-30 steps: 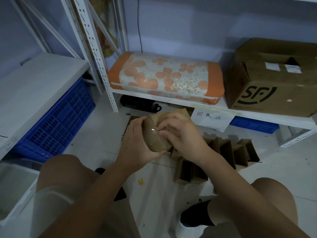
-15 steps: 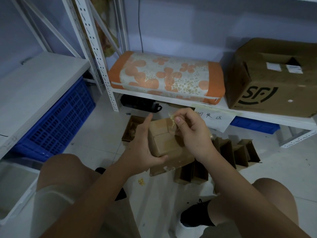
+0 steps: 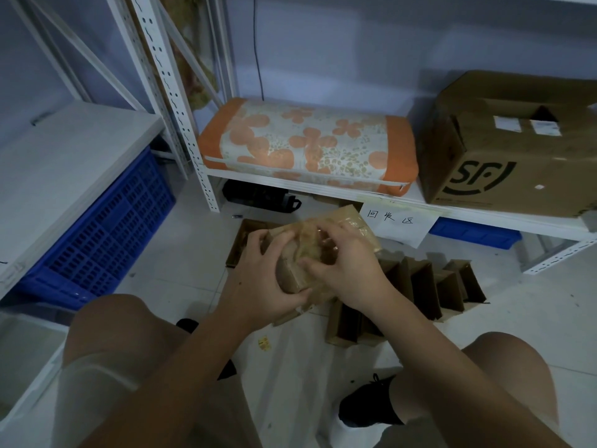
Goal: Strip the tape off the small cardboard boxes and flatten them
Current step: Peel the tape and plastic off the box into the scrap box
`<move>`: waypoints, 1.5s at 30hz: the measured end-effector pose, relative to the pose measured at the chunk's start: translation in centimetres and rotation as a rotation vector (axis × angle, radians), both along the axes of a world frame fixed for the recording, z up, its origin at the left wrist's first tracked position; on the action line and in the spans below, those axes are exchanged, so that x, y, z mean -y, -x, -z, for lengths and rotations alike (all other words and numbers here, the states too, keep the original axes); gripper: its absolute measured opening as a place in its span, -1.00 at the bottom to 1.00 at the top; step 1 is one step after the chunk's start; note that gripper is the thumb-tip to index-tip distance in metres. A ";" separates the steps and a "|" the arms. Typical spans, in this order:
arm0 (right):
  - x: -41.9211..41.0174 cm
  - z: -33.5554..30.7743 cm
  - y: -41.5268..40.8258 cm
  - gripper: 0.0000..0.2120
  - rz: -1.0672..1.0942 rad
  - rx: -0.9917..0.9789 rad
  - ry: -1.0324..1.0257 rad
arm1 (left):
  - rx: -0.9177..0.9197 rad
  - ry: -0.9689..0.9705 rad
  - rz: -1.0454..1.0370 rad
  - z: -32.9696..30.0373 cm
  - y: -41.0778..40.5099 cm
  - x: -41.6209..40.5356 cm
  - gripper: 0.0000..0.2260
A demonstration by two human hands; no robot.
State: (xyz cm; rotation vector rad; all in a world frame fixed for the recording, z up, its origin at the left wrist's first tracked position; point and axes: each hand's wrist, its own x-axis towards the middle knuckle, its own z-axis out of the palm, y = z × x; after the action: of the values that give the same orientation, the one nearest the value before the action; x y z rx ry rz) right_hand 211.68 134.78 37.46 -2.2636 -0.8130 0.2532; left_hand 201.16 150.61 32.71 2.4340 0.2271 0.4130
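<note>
cushion (image 3: 307,147) on shelf (image 3: 323,189), carton (image 3: 517,150) right; crate (image 3: 106,227) left

Premises: a storeroom or stockroom. White slotted-steel shelving (image 3: 168,101) lines the wall, its uprights punched for adjustable shelves. One low shelf carries a large brown shipping carton (image 3: 517,150) with a courier logo and labels, and beside it an orange flowered cushion (image 3: 307,147). A handwritten paper sign (image 3: 395,226) hangs from the shelf edge. Blue plastic crates (image 3: 106,227) sit under the shelves. Small opened cardboard boxes (image 3: 429,286) stand in a row on the pale tiled floor (image 3: 181,253).
</note>
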 end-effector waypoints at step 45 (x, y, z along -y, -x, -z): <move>1.9 1.0 0.6 -0.85 0.043 0.256 -0.146 | -0.619 -0.013 0.076 -1.7 -2.0 0.5 0.12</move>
State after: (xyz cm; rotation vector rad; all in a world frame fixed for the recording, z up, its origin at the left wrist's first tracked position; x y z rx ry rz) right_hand 211.04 132.88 36.44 -2.1987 -0.8813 -0.1164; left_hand 203.19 150.06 34.40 2.5083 0.3899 -0.3872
